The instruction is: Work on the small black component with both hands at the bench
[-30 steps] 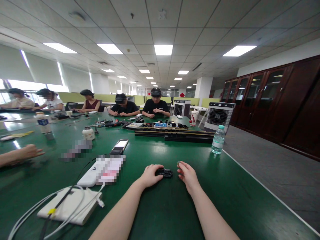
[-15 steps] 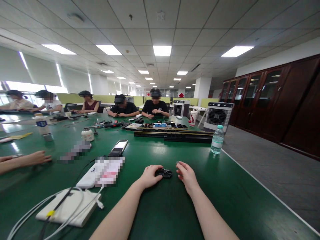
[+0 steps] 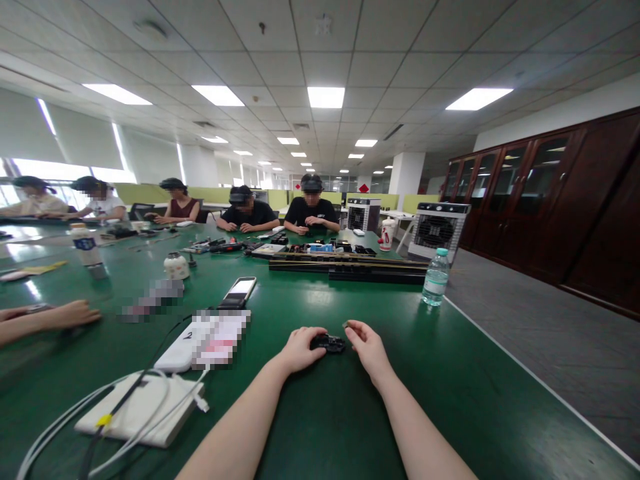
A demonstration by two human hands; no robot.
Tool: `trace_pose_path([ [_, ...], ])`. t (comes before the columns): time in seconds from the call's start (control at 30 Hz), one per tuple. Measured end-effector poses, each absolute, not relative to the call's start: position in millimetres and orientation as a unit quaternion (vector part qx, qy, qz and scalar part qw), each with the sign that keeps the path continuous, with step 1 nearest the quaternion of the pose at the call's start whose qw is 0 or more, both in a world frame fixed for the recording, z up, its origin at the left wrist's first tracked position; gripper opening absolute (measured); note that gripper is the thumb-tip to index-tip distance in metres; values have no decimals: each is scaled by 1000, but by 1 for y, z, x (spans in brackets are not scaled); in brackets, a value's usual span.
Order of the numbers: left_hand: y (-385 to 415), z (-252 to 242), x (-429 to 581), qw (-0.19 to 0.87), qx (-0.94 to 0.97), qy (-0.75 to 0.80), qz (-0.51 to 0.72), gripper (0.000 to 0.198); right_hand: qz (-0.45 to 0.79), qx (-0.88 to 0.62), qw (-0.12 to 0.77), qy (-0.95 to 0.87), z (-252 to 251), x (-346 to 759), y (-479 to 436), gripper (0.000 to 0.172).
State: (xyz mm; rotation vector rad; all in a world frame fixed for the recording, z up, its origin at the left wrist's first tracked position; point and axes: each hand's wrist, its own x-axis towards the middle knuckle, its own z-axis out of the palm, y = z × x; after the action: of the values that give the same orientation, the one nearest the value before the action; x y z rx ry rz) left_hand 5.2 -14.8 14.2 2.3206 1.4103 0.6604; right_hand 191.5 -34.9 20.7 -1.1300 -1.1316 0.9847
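Nearest the camera, both bare forearms are stretching out over the green counter (image 3: 325,427). Open green surface is showing between them, on the near side of the black part (image 3: 329,343). Left of the black part and nearer, a flat white box (image 3: 145,417) is lying with white cables looping over it, and a white power pack (image 3: 175,357) is lying just past that.

The left hand (image 3: 300,348) is resting on the counter with its fingers curled around the black part's left end, gripping it. The black part is sitting on the counter between the two hands. It is small, dark, low and knobbly, wider than it is deep, and its detail is too fine to make out. The right hand (image 3: 369,345) is sitting just right of the black part, thumb and forefinger pinching a tiny piece (image 3: 346,325) just above the part's right end. What that piece is cannot be told.

Right of the black part, open counter is running out to the pale counter edge (image 3: 500,348), with grey floor beyond. Well to the left, a co-worker's hand (image 3: 75,313) is resting on the counter. Beyond the black part, a phone (image 3: 239,292) is lying to the left and a water bottle (image 3: 436,277) is standing to the right, near the edge. Farther back, long black rails (image 3: 350,268) are lying across the counter, and people are sitting at the far end.
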Motion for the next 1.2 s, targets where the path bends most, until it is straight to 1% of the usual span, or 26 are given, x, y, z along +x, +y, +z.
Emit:
trace_pose_path([
  [0.13, -15, 14, 4, 172, 820, 495, 230, 44, 382, -463, 573, -558, 16, 189, -34, 33],
  [0.33, -14, 13, 4, 171, 823, 487, 237, 44, 326, -482, 519, -626, 13, 187, -38, 26],
  [0.5, -13, 10, 4, 164, 825, 486, 237, 43, 248, -498, 478, -680, 17, 187, -42, 21],
  [0.83, -11, 9, 4, 163, 827, 484, 234, 43, 156, -544, 321, -760, 14, 187, -43, 20],
  [1.2, -10, 7, 5, 169, 823, 487, 237, 43, 92, -551, 275, -783, 19, 185, -49, 17],
])
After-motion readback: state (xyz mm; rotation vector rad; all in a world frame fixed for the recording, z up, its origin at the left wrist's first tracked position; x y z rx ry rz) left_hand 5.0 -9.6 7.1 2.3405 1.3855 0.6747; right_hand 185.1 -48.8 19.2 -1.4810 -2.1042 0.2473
